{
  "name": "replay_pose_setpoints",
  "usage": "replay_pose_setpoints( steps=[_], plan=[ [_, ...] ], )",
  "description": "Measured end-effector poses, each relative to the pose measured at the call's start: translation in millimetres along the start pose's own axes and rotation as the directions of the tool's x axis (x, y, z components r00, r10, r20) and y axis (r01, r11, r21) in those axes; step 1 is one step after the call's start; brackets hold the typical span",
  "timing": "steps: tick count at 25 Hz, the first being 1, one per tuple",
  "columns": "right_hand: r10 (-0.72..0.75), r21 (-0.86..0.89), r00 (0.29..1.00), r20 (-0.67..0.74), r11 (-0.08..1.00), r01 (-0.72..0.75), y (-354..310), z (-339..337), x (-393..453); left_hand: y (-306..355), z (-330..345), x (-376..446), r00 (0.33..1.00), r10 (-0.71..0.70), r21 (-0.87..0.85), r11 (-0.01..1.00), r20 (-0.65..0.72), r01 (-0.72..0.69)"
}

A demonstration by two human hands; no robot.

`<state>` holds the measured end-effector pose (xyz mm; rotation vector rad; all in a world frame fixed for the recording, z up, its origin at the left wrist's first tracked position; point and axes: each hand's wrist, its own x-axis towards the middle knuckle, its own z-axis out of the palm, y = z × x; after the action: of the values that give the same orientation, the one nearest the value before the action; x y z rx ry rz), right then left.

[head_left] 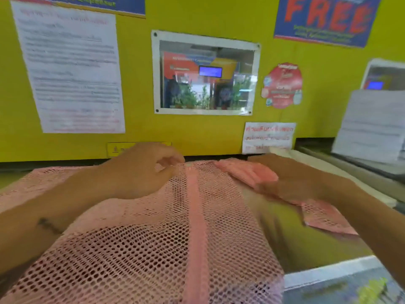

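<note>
A pink mesh laundry bag lies spread over an olive-yellow table top, with a solid pink strip running down its middle. My left hand rests on the bag's far end, and its fingers pinch the mesh near the top of the strip. My right hand lies over a folded pink piece of the bag at the far right, fingers curled round its edge. Motion blur hides the exact finger positions.
A yellow wall stands right behind the table, with paper notices, a framed reflective panel, a red sticker and a small white sign. A stack of white paper sits at the right. A printed sheet lies at the near right.
</note>
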<state>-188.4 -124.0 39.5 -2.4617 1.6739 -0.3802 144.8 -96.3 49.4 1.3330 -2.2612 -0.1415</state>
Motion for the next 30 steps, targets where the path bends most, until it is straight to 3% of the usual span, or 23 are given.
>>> replay_pose_setpoints(
  steps=[4, 7, 11, 14, 17, 19, 20, 22, 23, 25, 27, 30],
  plan=[
    [0.274, -0.079, 0.959, -0.074, 0.957, -0.279, 83, -46, -18, 61, 38, 41, 0.986, 0.141, 0.055, 0.988, 0.084, -0.146],
    [0.403, -0.090, 0.913, 0.054, 0.913, -0.398, 133, -47, -26, 91, 68, 71, 0.976, 0.161, 0.079, 0.982, 0.143, -0.174],
    [0.355, -0.247, 0.929, 0.108, 0.915, -0.321, 168, -22, -22, 129, 111, 112, 0.968, 0.176, 0.124, 0.972, 0.180, -0.199],
    [0.275, -0.142, 0.954, 0.119, 0.956, -0.258, 174, -25, -15, 145, 140, 136, 0.969, 0.061, 0.112, 0.990, 0.240, -0.090],
    [0.252, -0.201, 0.959, 0.131, 0.954, -0.224, 181, -25, -11, 152, 169, 149, 0.890, -0.089, 0.183, 0.983, 0.446, 0.007],
    [0.244, -0.330, 0.969, 0.033, 0.918, -0.220, 186, -25, -9, 155, 183, 153, 0.857, -0.142, 0.263, 0.965, 0.495, 0.008],
    [0.228, -0.356, 0.972, -0.054, 0.905, -0.232, 188, -25, -8, 155, 187, 154, 0.867, -0.155, 0.269, 0.963, 0.474, 0.025],
    [0.169, -0.236, 0.970, -0.174, 0.949, -0.207, 186, -22, -3, 152, 190, 161, 0.912, -0.138, 0.228, 0.972, 0.385, 0.051],
    [0.121, -0.129, 0.979, -0.167, 0.981, -0.143, 180, -19, -1, 151, 190, 163, 0.940, -0.106, 0.224, 0.974, 0.325, 0.032],
    [0.040, 0.015, 0.999, -0.023, 0.999, -0.040, 164, -7, 5, 147, 187, 163, 0.984, -0.057, 0.214, 0.977, 0.171, 0.019],
    [0.077, -0.019, 0.983, 0.166, 0.997, -0.075, 156, 4, 8, 137, 173, 161, 1.000, -0.018, 0.114, 0.993, 0.003, 0.018],
    [0.169, -0.112, 0.981, 0.096, 0.981, -0.158, 165, -5, 16, 117, 135, 156, 0.967, 0.053, 0.010, 0.999, -0.247, -0.053]
  ],
)
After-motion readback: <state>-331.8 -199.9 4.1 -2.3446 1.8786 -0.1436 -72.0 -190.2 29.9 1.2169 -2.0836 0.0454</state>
